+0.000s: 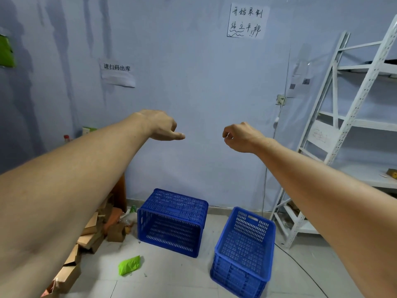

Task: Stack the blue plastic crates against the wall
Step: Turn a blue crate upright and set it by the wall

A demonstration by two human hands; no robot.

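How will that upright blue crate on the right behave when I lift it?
The upright crate looks like rigid moulded plastic, so it should probably hold its shape. It is empty with perforated walls, so likely light for its size. A handle slot shows in its far wall, so grip should be secure; neither hand touches it yet.

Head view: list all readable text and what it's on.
"开始录制 站立平视!!" handwritten on the white paper sheet high on the wall
"请扫码出库" printed on the curled white paper notice lower left on the wall
Faint reddish marks on the white board in the white metal shelving rack: too blurred to read.
Blue plastic crates: no text visible.
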